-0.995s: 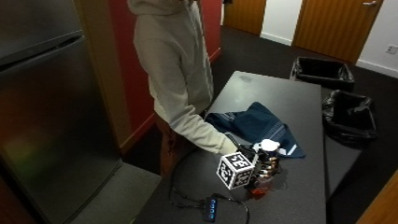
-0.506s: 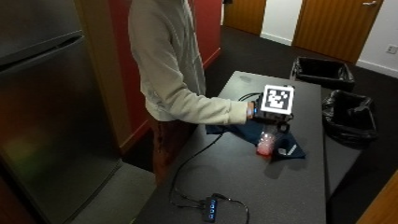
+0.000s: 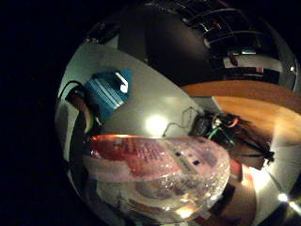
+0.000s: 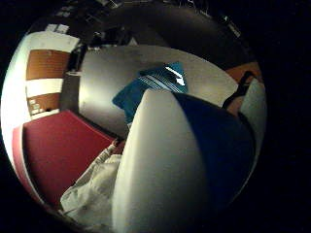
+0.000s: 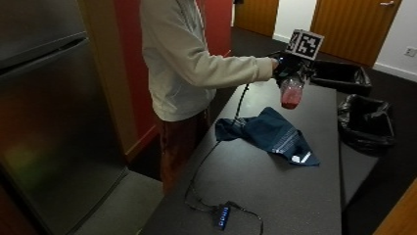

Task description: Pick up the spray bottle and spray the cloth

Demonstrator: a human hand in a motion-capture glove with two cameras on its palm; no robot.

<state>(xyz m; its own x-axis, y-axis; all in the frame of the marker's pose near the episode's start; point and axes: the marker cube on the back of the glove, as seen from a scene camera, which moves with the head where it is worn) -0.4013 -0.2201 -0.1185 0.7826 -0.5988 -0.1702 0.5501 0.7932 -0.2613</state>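
While gripping spray bottle (image 5: 291,94), right hand (image 5: 287,68) aloft

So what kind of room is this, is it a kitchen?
Maybe a break room or office kitchen, though I can't be sure. There's a big steel fridge beside a long dark table, black bins lined with bags, and wooden doors like a workplace hallway has.
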